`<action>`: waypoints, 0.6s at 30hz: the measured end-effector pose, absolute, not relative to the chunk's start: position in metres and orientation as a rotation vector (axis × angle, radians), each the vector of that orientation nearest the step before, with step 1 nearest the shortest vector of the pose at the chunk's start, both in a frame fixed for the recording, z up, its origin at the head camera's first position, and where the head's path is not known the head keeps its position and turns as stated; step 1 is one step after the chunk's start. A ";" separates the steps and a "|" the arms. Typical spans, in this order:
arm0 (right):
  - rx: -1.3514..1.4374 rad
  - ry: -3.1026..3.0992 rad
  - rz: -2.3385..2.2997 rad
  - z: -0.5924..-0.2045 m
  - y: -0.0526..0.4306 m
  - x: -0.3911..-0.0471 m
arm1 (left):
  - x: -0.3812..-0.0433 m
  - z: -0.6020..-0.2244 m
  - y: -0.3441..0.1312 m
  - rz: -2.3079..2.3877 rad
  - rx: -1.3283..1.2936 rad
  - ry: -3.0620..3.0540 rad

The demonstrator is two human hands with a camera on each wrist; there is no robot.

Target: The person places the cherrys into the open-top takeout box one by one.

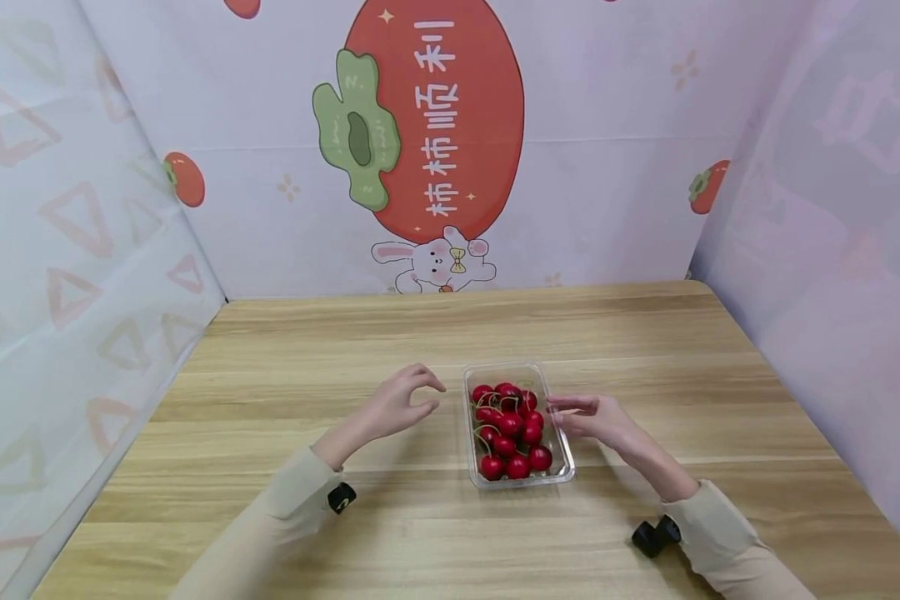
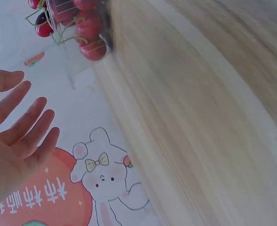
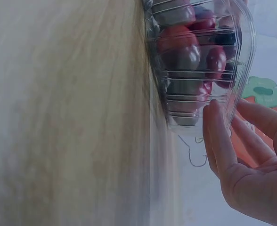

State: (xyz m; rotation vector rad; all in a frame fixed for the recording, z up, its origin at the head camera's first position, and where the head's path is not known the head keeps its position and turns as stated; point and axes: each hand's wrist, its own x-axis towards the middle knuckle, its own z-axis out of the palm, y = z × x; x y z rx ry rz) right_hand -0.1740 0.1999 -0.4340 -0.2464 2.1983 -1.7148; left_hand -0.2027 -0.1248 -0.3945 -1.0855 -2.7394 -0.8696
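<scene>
A clear plastic box [image 1: 475,477] stands on the wooden table, holding several dark red cherries [image 1: 509,424] with green stems. My right hand [image 1: 594,419] is at the box's right side, fingers nearly straight. In the right wrist view, fingertips [image 3: 215,109] of that hand lie against the ribbed wall by the rim; how firmly they touch cannot be told. To the left of the box, my left hand [image 1: 401,403] hovers apart from it, fingers loosely bent and holding nothing. The left wrist view shows that hand [image 2: 18,136] with fingers spread and the cherries [image 2: 90,28] beyond.
The wooden tabletop [image 1: 330,333] extends around the box. Behind it hangs a printed backdrop [image 1: 607,225] with a large persimmon and a rabbit. Pale patterned sheets [image 1: 82,208] close off the left and right sides. Black wrist devices [image 1: 342,497] sit at both cuffs.
</scene>
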 end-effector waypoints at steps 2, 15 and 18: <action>-0.262 2.195 -1.718 -0.432 0.200 -0.174 | -0.200 -0.394 -0.132 -0.852 -1.065 -2.747; -0.540 2.481 -1.621 -0.418 0.219 -0.172 | -0.180 -0.399 -0.172 -0.639 -0.915 -2.686; -0.568 2.678 -1.474 -0.415 0.224 -0.169 | -0.176 -0.400 -0.179 -0.591 -0.856 -2.699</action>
